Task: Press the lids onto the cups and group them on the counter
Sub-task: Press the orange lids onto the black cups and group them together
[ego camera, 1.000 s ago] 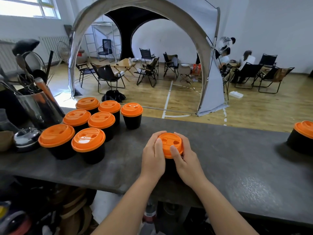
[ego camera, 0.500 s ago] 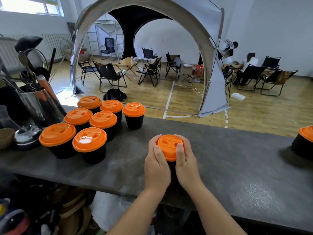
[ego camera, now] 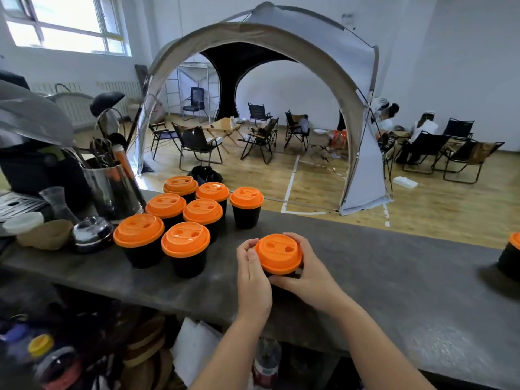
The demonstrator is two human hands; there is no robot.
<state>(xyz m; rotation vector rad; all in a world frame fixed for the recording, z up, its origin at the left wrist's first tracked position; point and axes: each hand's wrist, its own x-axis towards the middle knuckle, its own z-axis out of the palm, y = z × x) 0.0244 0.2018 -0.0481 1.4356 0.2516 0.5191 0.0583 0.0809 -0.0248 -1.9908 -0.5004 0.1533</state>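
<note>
A black cup with an orange lid stands on the grey counter in front of me. My right hand grips it, fingers round the far side and thumb under the lid's rim. My left hand holds the cup's left side, its fingers curled beside the lid's edge. No thumb lies on the lid. Several lidded black cups stand grouped at the left. One more lidded cup sits at the far right edge of the view.
A steel utensil holder, a metal bell and a paper bowl crowd the counter's left end. Bottles and paper goods lie on the shelf under the counter. A tent, folding chairs and seated people are beyond the counter.
Both thumbs have come off the top of the lid. My right hand has wrapped lower round the cup and the left fingers have curled back. The view has swung left and up.
</note>
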